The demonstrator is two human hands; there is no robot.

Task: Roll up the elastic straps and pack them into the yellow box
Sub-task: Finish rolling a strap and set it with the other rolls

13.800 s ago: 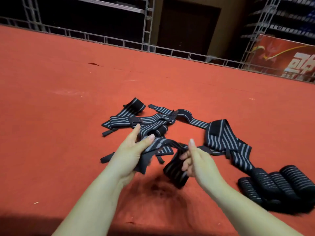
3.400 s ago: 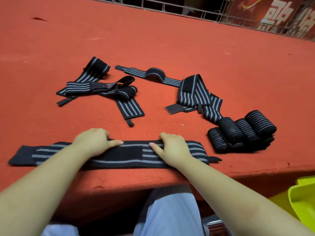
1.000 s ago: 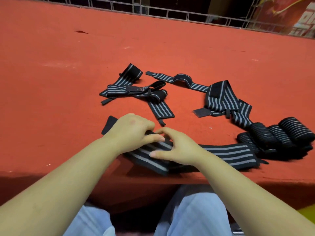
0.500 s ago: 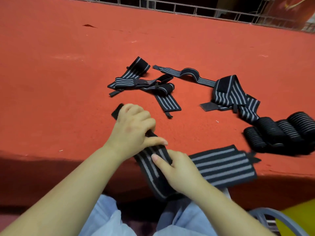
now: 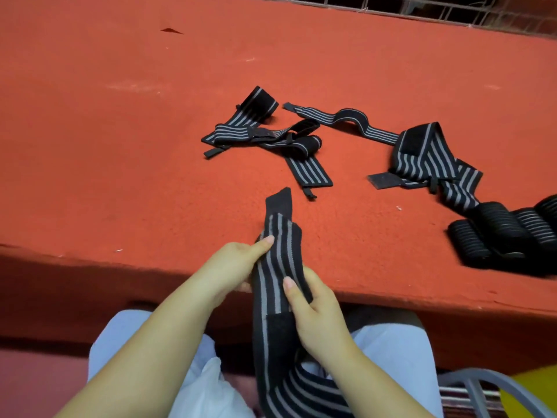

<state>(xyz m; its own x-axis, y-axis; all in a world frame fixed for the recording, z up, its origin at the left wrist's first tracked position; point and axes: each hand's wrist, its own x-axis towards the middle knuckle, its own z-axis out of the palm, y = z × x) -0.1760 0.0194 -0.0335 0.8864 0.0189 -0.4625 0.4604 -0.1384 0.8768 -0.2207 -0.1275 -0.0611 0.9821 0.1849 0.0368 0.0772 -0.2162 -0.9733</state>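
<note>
A black elastic strap with grey stripes (image 5: 275, 260) runs from the red table's front edge down into my lap. My left hand (image 5: 232, 267) grips its left side, forefinger stretched along it. My right hand (image 5: 313, 312) holds it from the right, thumb on top. The strap's far end (image 5: 278, 203) lies flat on the table. Several rolled straps (image 5: 506, 233) sit together at the right. Only a yellow corner of the box (image 5: 536, 384) shows at bottom right.
Loose unrolled straps lie in a tangle at the middle (image 5: 271, 137) and at the right (image 5: 428, 155) of the red felt table (image 5: 120, 146). A metal rail (image 5: 422, 7) runs along the far edge. A grey chair frame (image 5: 482, 381) is at lower right.
The strap lay flat across the table's front edge; both hands have turned it lengthwise toward me and pulled it over the edge, so most of it now hangs in my lap.
</note>
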